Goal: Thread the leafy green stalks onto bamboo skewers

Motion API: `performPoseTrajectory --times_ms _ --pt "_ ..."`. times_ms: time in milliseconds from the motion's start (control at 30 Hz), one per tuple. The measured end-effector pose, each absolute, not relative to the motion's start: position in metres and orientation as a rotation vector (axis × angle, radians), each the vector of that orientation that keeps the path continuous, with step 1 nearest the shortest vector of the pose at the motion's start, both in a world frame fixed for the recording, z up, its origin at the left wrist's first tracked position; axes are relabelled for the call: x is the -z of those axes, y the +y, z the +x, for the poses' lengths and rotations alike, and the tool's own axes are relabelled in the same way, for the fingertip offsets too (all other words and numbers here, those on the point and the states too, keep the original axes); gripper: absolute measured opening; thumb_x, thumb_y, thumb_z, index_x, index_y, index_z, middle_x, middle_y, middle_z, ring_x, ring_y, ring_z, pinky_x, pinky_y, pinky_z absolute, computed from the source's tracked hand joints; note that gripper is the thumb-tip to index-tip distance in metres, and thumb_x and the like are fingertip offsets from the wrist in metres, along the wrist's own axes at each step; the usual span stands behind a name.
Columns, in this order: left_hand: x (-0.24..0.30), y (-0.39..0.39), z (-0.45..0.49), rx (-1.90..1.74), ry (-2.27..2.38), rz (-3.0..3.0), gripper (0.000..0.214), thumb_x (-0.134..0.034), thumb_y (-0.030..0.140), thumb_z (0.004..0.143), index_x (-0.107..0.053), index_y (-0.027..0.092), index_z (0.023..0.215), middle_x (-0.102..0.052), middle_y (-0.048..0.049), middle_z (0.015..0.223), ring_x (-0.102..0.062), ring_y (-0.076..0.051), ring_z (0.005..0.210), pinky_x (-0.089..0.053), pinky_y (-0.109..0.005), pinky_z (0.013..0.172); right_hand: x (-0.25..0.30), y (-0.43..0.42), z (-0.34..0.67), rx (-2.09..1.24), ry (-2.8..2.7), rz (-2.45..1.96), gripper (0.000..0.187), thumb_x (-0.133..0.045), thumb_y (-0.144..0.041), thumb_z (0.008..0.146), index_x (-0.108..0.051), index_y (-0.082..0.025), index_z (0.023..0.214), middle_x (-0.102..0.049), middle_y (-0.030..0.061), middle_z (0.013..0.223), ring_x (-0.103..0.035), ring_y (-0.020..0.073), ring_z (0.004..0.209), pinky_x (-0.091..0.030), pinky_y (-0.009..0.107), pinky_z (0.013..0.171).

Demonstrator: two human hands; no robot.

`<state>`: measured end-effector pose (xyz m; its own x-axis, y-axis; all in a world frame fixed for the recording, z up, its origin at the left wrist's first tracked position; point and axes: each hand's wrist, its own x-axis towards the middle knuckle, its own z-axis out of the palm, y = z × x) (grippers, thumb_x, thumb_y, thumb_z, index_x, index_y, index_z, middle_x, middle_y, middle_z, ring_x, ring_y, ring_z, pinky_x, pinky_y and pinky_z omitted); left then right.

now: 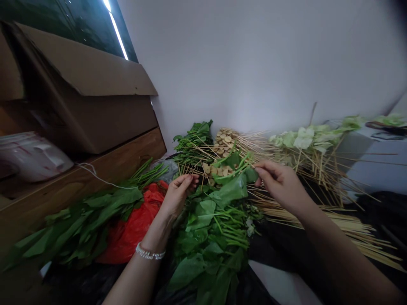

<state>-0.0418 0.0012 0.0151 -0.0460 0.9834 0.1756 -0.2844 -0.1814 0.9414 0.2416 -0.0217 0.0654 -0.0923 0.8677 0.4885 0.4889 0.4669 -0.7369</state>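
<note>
My right hand (282,184) is closed in a pinch at the end of some leafy greens (233,186), whose broad leaf and pale stems stretch left from the fingertips. Across from it, my left hand (179,192) has thumb and fingers pressed together; whatever is between them is too small to make out. Below both hands lies a pile of leafy greens (203,254) with cut stems pointing right. Just beyond the hands are skewered round slices (224,140) of a pale food, and a dark green bundle of skewered leaves (193,140) beside them.
Bare wooden skewers (346,228) lie on black plastic at right. Skewered pale cabbage leaves (305,137) rest behind them. On the left are more greens (85,224), a red plastic bag (136,226), a cardboard box (108,118) and a white plastic container (34,156). A wall stands behind.
</note>
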Motion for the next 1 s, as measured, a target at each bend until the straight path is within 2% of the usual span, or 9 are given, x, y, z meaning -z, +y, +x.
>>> performPoseTrajectory --times_ms 100,200,367,433,533,700,867,1000 --pt "-0.015 -0.001 -0.041 -1.357 0.985 1.282 0.033 -0.084 0.048 0.064 -0.077 0.017 0.075 -0.070 -0.0038 0.075 -0.058 -0.012 0.068 -0.045 -0.021 0.066 -0.069 -0.021 0.248 -0.470 -1.683 -1.181 0.020 -0.052 -0.033 0.092 -0.067 -0.020 0.090 -0.064 -0.0015 0.061 -0.050 0.0129 0.051 -0.035 0.025 0.052" --pt "-0.017 -0.007 -0.038 -1.080 1.003 1.637 0.029 -0.080 0.045 0.070 -0.076 0.016 0.071 -0.066 -0.0036 0.071 -0.056 -0.013 0.067 -0.043 -0.024 0.065 -0.070 -0.021 0.247 -0.452 -1.692 -1.178 0.019 -0.052 -0.031 0.091 -0.067 -0.020 0.087 -0.065 -0.0014 0.060 -0.053 0.0134 0.053 -0.036 0.026 0.054" --pt "-0.022 -0.016 -0.033 -0.663 0.991 2.228 0.026 -0.082 0.041 0.070 -0.079 0.023 0.089 -0.063 -0.0040 0.084 -0.057 -0.019 0.086 -0.044 -0.031 0.079 -0.070 -0.018 0.245 -0.441 -1.739 -1.168 0.020 -0.050 -0.028 0.092 -0.067 -0.019 0.084 -0.065 -0.0019 0.061 -0.056 0.0137 0.057 -0.040 0.026 0.059" --pt "-0.021 -0.017 -0.031 -0.610 1.020 2.320 0.020 -0.079 0.038 0.074 -0.079 0.025 0.088 -0.062 -0.0040 0.086 -0.057 -0.020 0.090 -0.043 -0.032 0.082 -0.070 -0.017 0.246 -0.424 -1.753 -1.171 0.020 -0.050 -0.026 0.092 -0.066 -0.019 0.083 -0.065 -0.0021 0.060 -0.055 0.0135 0.057 -0.040 0.026 0.060" --pt "-0.020 -0.016 -0.030 -0.681 0.996 2.243 0.013 -0.076 0.035 0.078 -0.079 0.023 0.082 -0.063 -0.0049 0.086 -0.058 -0.019 0.089 -0.044 -0.032 0.083 -0.072 -0.017 0.248 -0.430 -1.732 -1.183 0.019 -0.051 -0.027 0.092 -0.066 -0.019 0.084 -0.065 -0.0022 0.061 -0.054 0.0130 0.055 -0.039 0.025 0.058" --pt "-0.024 -0.009 -0.039 -0.930 0.884 1.835 0.018 -0.077 0.036 0.077 -0.079 0.019 0.082 -0.067 -0.0062 0.084 -0.062 -0.017 0.080 -0.047 -0.029 0.077 -0.078 -0.021 0.252 -0.473 -1.761 -1.161 0.020 -0.050 -0.028 0.092 -0.068 -0.019 0.086 -0.065 -0.0023 0.060 -0.055 0.0135 0.055 -0.040 0.025 0.058" --pt "-0.030 0.001 -0.048 -1.439 0.931 1.286 0.030 -0.087 0.044 0.059 -0.078 0.019 0.073 -0.074 -0.0046 0.077 -0.063 -0.015 0.069 -0.049 -0.025 0.067 -0.088 -0.026 0.256 -0.569 -1.854 -1.126 0.022 -0.049 -0.029 0.093 -0.068 -0.018 0.089 -0.065 -0.0019 0.061 -0.058 0.0144 0.059 -0.042 0.025 0.062" --pt "-0.044 0.008 -0.043 -1.495 1.054 1.235 0.030 -0.090 0.038 0.054 -0.078 0.018 0.073 -0.077 -0.0061 0.080 -0.066 -0.016 0.071 -0.051 -0.025 0.068 -0.092 -0.031 0.258 -0.655 -1.975 -1.100 0.022 -0.048 -0.027 0.094 -0.068 -0.019 0.091 -0.064 -0.0025 0.062 -0.058 0.0140 0.060 -0.042 0.024 0.062"
